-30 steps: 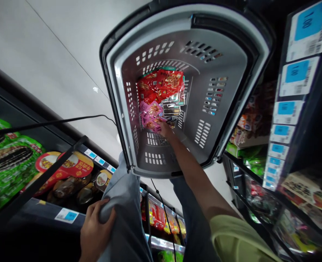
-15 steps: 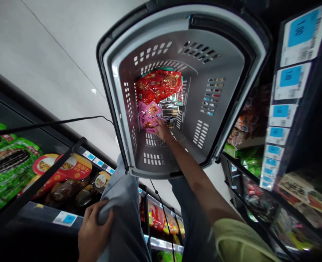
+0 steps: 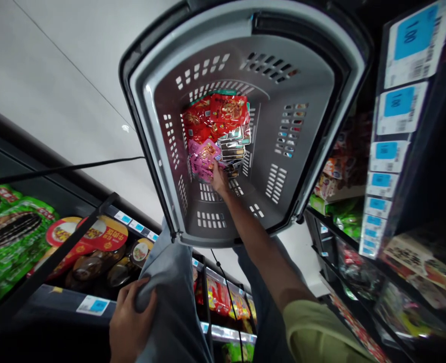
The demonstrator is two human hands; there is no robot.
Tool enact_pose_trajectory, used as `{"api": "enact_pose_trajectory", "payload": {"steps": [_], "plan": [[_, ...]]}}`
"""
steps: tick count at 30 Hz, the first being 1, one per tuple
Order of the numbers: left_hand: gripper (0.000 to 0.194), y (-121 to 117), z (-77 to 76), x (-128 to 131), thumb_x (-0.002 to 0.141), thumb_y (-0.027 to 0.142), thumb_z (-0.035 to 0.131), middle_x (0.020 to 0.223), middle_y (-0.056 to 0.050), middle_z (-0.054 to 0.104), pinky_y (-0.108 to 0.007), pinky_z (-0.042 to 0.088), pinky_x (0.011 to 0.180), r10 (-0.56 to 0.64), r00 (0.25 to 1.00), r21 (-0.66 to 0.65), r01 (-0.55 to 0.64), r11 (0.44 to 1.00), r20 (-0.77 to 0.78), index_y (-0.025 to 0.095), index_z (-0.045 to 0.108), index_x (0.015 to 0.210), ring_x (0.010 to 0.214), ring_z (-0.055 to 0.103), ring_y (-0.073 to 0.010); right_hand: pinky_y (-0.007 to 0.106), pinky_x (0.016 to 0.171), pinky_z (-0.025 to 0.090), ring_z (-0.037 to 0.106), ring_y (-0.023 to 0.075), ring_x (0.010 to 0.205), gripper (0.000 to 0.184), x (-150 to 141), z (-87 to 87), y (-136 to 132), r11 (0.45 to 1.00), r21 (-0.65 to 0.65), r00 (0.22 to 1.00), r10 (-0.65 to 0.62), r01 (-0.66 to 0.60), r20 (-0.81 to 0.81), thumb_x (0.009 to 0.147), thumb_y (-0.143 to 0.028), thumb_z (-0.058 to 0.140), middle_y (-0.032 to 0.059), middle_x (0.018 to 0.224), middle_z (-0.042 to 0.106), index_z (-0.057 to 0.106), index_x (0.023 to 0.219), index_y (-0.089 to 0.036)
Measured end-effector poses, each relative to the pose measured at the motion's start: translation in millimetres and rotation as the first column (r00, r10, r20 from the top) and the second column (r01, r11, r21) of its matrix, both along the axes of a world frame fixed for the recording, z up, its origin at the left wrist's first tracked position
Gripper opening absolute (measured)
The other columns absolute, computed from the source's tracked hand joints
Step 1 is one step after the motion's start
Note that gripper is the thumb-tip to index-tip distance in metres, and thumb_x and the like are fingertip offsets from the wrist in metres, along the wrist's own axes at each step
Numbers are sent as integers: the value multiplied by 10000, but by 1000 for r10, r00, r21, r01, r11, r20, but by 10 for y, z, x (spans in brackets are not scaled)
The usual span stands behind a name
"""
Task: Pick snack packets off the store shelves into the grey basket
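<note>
A deep grey shopping basket (image 3: 279, 101) stands on the floor in front of me. Down inside it, my right hand (image 3: 219, 179) is at the edge of the pink snack packets (image 3: 202, 160), its fingers closed on one of them. Red snack packets (image 3: 228, 110) lie further back, and dark, pale-striped packets (image 3: 232, 151) sit to the right of the pink ones. Bent over my left knee, my left hand (image 3: 134, 307) rests on the jeans (image 3: 166, 297) with its fingers apart and holds nothing.
Shelves of packaged food flank me, with green bags (image 3: 14, 232) and red-lidded tubs (image 3: 104, 233) at left. A strip of price tags (image 3: 387, 151) runs along the right shelf. A black cord (image 3: 75, 165) crosses the left side. Pale floor (image 3: 75, 40) lies beyond.
My right hand has shifted slightly left within the basket, and the pink packets under it have moved a little. The view has drifted slightly. My left hand stays on the knee.
</note>
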State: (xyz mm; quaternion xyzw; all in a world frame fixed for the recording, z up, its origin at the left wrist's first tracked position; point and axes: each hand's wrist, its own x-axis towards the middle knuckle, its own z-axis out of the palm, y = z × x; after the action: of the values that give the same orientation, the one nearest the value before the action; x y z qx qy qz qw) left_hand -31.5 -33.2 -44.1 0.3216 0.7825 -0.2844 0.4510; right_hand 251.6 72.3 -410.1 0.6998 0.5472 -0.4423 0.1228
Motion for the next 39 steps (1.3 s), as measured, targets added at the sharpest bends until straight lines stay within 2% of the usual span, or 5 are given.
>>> {"api": "enact_pose_trajectory", "payload": {"steps": [9, 19, 25, 31, 39], "plan": [[442, 73, -10, 8, 805, 557, 475, 1199, -55, 595, -417, 486, 924, -24, 1000, -19, 24, 1000, -4, 277, 636, 1107, 1060, 631, -282, 322, 961, 434, 547, 231, 1086, 354, 147, 55, 190, 996, 38, 996, 87, -87, -3, 846, -134, 578, 97, 1175, 619, 601, 1196, -176], [418, 73, 10, 32, 837, 540, 475, 1224, -48, 588, -401, 490, 910, -17, 1000, -29, 17, 999, 7, 274, 644, 1112, 1078, 630, -279, 507, 1046, 314, 360, 341, 1288, 404, -75, 261, 316, 943, 1, 942, 332, -333, 41, 889, -180, 579, 173, 1253, 608, 557, 1292, -163], [403, -69, 36, 122, 877, 508, 462, 1232, -55, 584, -378, 497, 854, -35, 999, -39, 35, 999, -1, 271, 645, 1146, 1053, 636, -273, 394, 925, 444, 600, 266, 1017, 273, -24, 434, 43, 918, -145, 930, 363, -368, -65, 901, -147, 544, 181, 1244, 596, 654, 1151, -136], [464, -353, 123, 290, 926, 527, 379, 1286, -84, 531, -409, 495, 790, -97, 995, -77, 99, 992, 26, 262, 605, 1232, 995, 651, -309, 319, 919, 469, 604, 202, 979, 304, 180, 1049, -225, 960, 8, 959, 279, -279, -55, 898, -206, 559, 114, 1237, 587, 615, 1195, -171], [513, -727, 290, 565, 945, 460, 343, 1306, -181, 511, -428, 478, 860, -161, 986, -4, 161, 987, 44, 165, 559, 1306, 1056, 625, -332, 371, 790, 545, 646, 224, 828, 432, 414, 2386, -136, 957, 168, 971, -240, 236, 5, 919, -456, 449, 124, 916, 684, 636, 1045, -87]]}}
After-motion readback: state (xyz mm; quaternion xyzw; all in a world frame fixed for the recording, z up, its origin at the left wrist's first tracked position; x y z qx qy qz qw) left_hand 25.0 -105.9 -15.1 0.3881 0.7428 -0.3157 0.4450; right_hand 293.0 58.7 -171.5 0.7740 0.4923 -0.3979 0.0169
